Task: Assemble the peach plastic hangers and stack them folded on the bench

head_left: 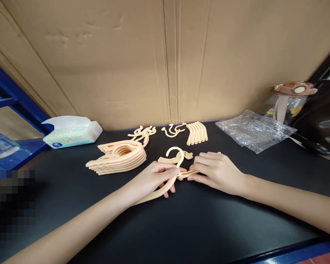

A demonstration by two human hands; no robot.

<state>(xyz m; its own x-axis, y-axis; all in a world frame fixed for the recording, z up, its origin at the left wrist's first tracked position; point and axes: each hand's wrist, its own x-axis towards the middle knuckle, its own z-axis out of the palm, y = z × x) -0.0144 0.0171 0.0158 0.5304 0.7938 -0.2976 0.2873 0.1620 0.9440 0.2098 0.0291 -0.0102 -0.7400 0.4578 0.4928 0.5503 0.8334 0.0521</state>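
Note:
My left hand (154, 179) is closed round the middle of a peach plastic hanger (156, 194), whose hook (176, 156) stands up above my fingers. My right hand (216, 170) pinches the other arm piece of the same hanger (188, 173), close against my left fingertips, over the black tabletop (181, 227). A small peach part (181, 156) lies just behind the hook.
A stack of finished hangers (118, 159) lies left of my hands. Loose hooks (172, 130), clips (143, 134) and a row of arm pieces (197, 132) sit by the cardboard wall. A tissue pack (71, 132), a plastic bag (253, 130), a bottle (290, 101) and a dark bag (321, 121) also stand around.

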